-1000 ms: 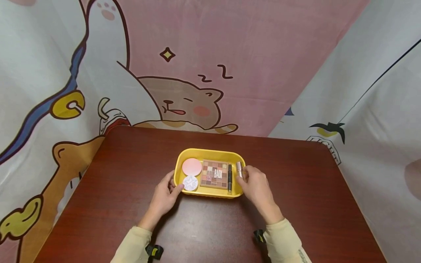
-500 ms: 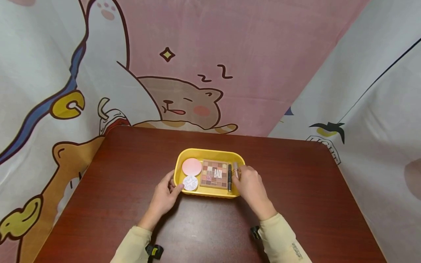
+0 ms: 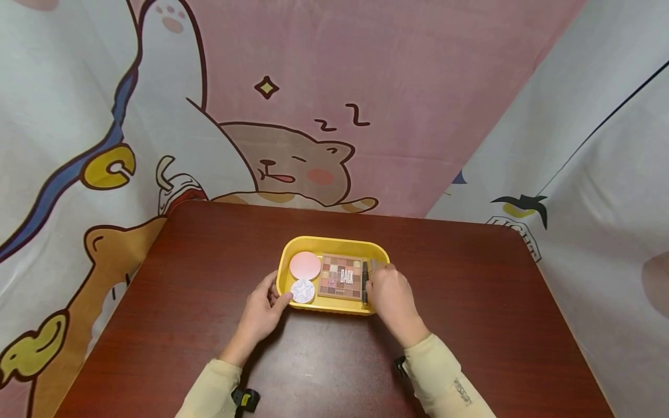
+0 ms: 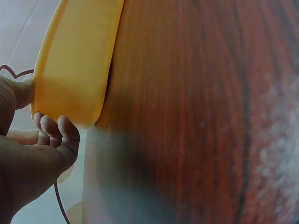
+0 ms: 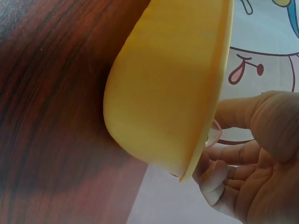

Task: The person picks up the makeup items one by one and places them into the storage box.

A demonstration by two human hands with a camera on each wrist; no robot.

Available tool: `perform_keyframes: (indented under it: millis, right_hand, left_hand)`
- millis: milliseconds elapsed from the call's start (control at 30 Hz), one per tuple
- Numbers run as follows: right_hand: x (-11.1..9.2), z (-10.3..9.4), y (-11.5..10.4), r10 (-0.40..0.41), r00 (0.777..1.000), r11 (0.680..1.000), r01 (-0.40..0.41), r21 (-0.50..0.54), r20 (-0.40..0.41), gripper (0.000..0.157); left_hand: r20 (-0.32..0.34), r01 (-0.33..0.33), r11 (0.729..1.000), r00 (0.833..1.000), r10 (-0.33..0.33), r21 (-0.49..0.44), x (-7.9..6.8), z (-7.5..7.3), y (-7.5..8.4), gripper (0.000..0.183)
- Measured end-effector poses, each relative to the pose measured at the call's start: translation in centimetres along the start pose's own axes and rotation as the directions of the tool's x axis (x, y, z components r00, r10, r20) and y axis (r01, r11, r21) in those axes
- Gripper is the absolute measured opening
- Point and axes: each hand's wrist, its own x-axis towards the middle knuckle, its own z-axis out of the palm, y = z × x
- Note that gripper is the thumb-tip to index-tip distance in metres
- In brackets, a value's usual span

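A yellow plastic basket [image 3: 329, 310] sits on the table, holding makeup. My left hand [image 3: 262, 307] grips its left front corner, thumb at the rim and fingers curled against the outer wall [image 4: 74, 60]. At the basket's right end, my right hand [image 3: 394, 299] reaches over the rim and pinches a small lipstick tube [image 3: 373, 266], mostly hidden by the fingers. Its clear, pinkish end [image 5: 215, 134] shows past the rim in the right wrist view. Just left of those fingers lies a black makeup pen [image 3: 364, 273], beside an eyeshadow palette [image 3: 340, 277] marked BACK.
A pink round compact [image 3: 305, 265] and a smaller white round case with a star pattern [image 3: 302, 291] lie in the basket's left part. The dark red-brown wooden table [image 3: 324, 371] surrounds the basket. Behind it hangs a printed cartoon curtain [image 3: 407, 104].
My right hand has moved left and lower into the basket's right end, bringing the lipstick tube close to the black pen. The left hand and the basket have stayed in place.
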Motion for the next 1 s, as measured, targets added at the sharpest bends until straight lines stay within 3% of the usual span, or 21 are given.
perform_keyframes:
  millis: [300, 533, 1000]
  right_hand:
    - [0.0, 0.6, -0.8, -0.013, 1.000, 0.997, 0.013, -0.073, 0.004, 0.013]
    - [0.0, 0.9, -1.3, 0.025, 0.999, 0.996, -0.021, -0.090, 0.037, 0.003]
    - [0.6, 1.6, -1.7, 0.051, 0.996, 0.988, -0.040, -0.147, 0.071, 0.011]
  left_hand:
    - [0.001, 0.008, 1.000, 1.000, -0.008, 0.013, 0.0, 0.0, 0.1, 0.055]
    - [-0.005, -0.002, 1.000, 1.000, 0.002, 0.011, -0.1, 0.0, 0.0, 0.055]
    - [-0.013, -0.010, 1.000, 1.000, 0.010, -0.004, 0.0, 0.1, -0.2, 0.054]
